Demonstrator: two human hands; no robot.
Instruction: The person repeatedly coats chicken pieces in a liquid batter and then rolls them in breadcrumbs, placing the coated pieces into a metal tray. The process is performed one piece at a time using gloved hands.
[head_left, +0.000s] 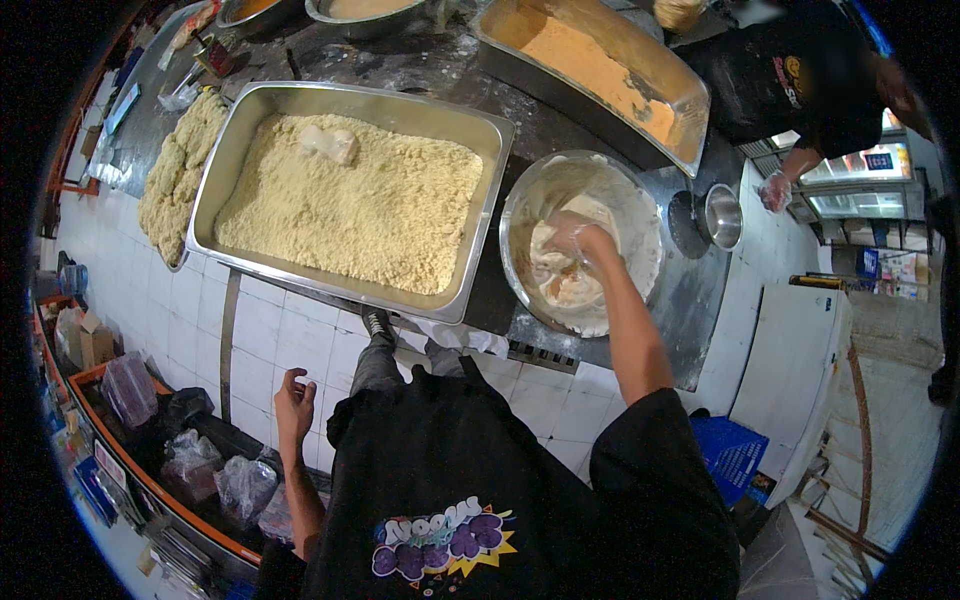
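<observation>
My right hand (577, 236) reaches down into a large steel bowl (643, 225) of pale, wet batter (574, 289). Its fingers are partly sunk in the batter, so whether they grip anything is hidden. Left of the bowl stands a deep rectangular steel pan (337, 298) filled with yellowish crumbs (352, 217). One batter-coated piece (328, 144) lies on the crumbs near the pan's far side. My left hand (295, 405) hangs beside my body over the floor, away from the table, empty, with its fingers loosely bent and apart.
Crumb-coated pieces (180, 172) are heaped left of the pan. Behind the bowl sits a long steel pan (585, 112) of orange powder. A small metal bowl (724, 217) stands near the table's right edge. A co-worker's gloved hand (775, 191) is beyond it.
</observation>
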